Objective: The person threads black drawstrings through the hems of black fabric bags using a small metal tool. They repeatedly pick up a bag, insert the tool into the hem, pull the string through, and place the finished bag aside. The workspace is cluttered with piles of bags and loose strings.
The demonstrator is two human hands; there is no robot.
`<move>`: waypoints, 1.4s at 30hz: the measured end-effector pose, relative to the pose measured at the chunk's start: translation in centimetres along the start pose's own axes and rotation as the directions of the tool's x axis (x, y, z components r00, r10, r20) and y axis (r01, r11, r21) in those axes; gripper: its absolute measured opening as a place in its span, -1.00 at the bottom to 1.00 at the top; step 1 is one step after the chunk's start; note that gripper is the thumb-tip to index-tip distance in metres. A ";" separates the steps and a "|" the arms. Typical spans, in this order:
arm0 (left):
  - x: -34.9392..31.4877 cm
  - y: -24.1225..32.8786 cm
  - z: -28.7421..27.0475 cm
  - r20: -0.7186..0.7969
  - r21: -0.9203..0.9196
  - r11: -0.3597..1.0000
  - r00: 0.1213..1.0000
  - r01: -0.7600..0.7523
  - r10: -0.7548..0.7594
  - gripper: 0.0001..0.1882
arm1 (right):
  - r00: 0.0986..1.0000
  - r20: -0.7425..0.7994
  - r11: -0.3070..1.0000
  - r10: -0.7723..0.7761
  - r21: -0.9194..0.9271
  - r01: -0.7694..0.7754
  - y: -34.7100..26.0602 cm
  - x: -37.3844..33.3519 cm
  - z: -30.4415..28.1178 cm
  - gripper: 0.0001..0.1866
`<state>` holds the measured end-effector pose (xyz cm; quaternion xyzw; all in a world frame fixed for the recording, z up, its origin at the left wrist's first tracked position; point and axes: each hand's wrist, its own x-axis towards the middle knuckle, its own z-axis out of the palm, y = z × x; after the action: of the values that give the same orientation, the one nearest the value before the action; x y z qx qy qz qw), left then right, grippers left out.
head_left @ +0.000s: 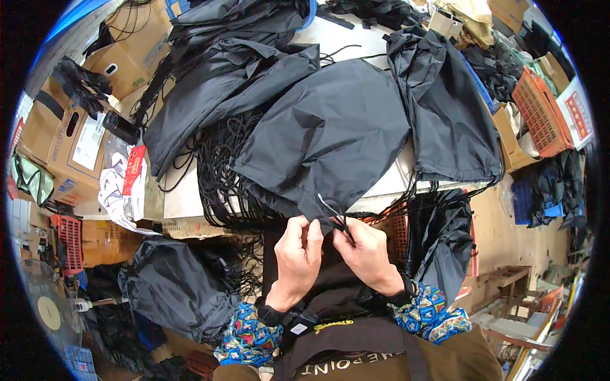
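A black drawstring bag (337, 127) lies spread over the front of the white table, its near corner reaching down to my hands. My left hand (297, 251) is closed, thumb and fingers pinching the dark cloth of that corner. Beside it my right hand (365, 251) pinches the black cords (342, 232) at the same corner. A thin pale strand (327, 206) shows on the cloth just above my fingers. The fingertips of both hands nearly meet, and the cloth partly hides what lies between them.
More black bags lie on the table (181, 197), a pile (222, 82) at left and one bag (445, 108) at right. Cords (222, 165) hang over the front edge. Cardboard boxes (57, 140) and a fan (51, 311) stand left, an orange basket (540, 111) right.
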<state>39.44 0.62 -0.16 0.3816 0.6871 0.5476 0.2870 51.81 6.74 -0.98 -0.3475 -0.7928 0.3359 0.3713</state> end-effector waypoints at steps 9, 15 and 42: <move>1.0 1.5 -1.8 0.326 -0.009 0.998 0.944 0.056 -0.050 -0.85 | 0.992 0.110 0.997 -0.055 -0.042 0.060 0.5 0.6 -1.2 -0.73; 1.9 1.0 -1.2 0.353 -0.604 0.644 0.882 0.469 -0.311 -0.83 | 0.987 0.120 0.988 0.108 0.101 -0.120 -1.0 0.6 -3.9 -0.78; 1.1 0.8 -0.3 0.257 -0.564 0.747 0.935 0.351 -0.245 -0.89 | 0.811 0.503 0.887 0.298 0.169 -0.431 -1.4 -1.2 -4.4 -0.81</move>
<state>38.77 1.43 0.72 0.2000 0.5030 0.6500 0.5334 55.59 6.24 1.91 -0.3488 -0.7211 0.5812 0.1436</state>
